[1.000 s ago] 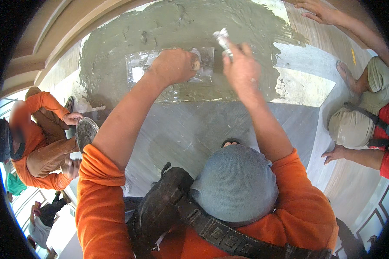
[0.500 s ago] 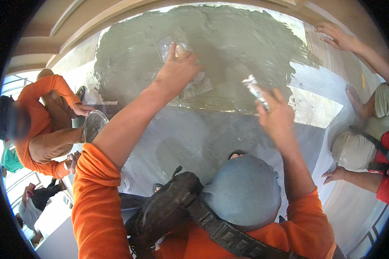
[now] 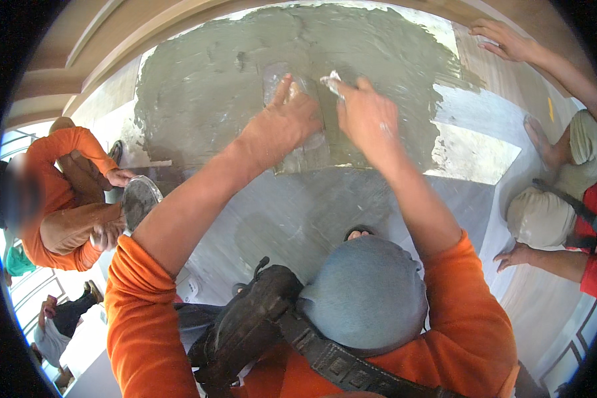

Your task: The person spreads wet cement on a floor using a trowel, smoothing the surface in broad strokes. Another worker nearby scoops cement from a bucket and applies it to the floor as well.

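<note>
A wide layer of wet grey mortar [image 3: 192, 86] covers the surface ahead of me, streaked by smoothing. On it lies a flat rectangular trowel [image 3: 305, 159], and my left hand [image 3: 284, 123] is closed on its top, covering the handle. My right hand [image 3: 370, 119] grips a narrow hand tool [image 3: 332, 81] with a mottled white handle, just right of the trowel. The tool's working end is not clear to see, and I cannot tell whether it touches the trowel. Both forearms reach forward in rolled orange sleeves.
Smooth grey flooring [image 3: 292, 205] borders the mortar's near edge. At left a co-worker in orange [image 3: 83, 146] crouches, a hand on a round grey-smeared pan [image 3: 141, 199]. At right another person's hand [image 3: 504, 40] rests near pale boards. A black strapped bag [image 3: 255, 312] hangs at my front.
My right hand has moved left and forward with the narrow tool, close beside my left hand. The left hand and trowel have shifted slightly right. The co-worker's lower hand has moved nearer the pan.
</note>
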Demonstrator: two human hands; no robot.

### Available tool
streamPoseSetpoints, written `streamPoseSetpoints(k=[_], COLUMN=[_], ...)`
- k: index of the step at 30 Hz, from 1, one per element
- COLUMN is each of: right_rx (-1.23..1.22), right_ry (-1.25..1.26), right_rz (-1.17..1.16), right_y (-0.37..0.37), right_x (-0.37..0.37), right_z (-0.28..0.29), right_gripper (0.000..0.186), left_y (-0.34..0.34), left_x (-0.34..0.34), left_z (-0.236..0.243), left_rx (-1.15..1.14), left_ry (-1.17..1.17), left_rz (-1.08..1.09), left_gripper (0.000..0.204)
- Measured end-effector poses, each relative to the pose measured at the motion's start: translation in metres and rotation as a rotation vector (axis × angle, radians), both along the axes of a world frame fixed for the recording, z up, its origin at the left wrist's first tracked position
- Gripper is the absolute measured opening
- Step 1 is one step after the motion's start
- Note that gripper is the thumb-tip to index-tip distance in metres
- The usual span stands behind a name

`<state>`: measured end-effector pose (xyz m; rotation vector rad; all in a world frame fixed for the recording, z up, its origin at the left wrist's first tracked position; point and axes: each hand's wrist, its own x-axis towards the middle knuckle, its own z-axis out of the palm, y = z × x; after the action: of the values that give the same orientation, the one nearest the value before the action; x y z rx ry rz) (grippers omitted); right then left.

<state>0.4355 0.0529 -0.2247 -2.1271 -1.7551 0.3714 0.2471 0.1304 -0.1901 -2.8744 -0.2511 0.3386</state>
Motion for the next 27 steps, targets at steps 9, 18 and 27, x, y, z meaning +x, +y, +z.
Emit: streamPoseSetpoints(k=[9,18,27], right_rx=[-0.091,-0.212,-0.116], right_ry=[-0.016,0.064,0.108], right_rz=[-0.061,0.026,0.091], right_y=[0.03,0.02,0.025], right_x=[0.057,0.035,0.009], right_z=[0.003,-0.003,0.008], right_gripper=[0.033,0.038,0.039], left_y=[0.002,0.005,0.016], left_x=[-0.001,0.009,0.004], left_z=[-0.011,-0.011,-0.013], left_rx=[-0.095,-0.111,-0.187], left_ry=[-0.066,0.01,0.037], left_rz=[-0.123,-0.198,-0.192], left_gripper=[0.017,0.016,0.014])
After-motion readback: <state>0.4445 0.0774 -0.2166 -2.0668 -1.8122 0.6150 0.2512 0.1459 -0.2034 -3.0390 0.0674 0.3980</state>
